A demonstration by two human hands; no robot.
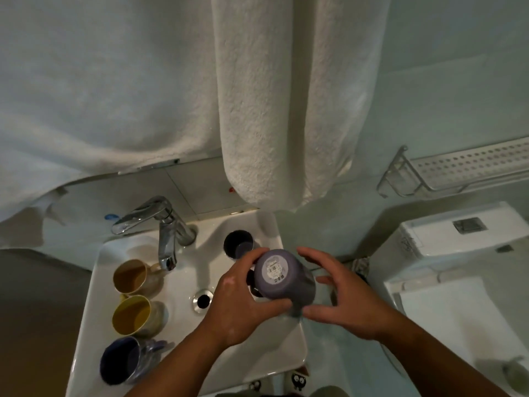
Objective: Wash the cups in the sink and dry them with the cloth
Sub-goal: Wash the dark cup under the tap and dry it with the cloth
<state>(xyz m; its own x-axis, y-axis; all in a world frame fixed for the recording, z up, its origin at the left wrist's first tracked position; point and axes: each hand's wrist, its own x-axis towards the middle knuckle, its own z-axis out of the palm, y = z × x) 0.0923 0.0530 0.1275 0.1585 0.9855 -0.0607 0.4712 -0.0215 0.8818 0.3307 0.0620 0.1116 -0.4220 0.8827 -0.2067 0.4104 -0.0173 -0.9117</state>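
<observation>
Over the sink's (289, 353) right edge, our left hand (237, 305) is gripping an upturned grey cup (283, 279), label showing; our right hand (340, 299) is hovering with a wide grip.

Cups: five. Three along sink's left rim (94, 296): tan (130, 276), yellow (131, 315), dark blue (121, 359). One dark cup (238, 243) far right. One purple cup (283, 277) held upside down. Towels: two, hanging far.

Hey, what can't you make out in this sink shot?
Head view only:
- Purple cup: its mouth faces away, inside unseen.
- Base label: print too small.
- Dark cup behind: lower part hidden by left hand.
- Navy mug: blurred at the frame's edge.
</observation>
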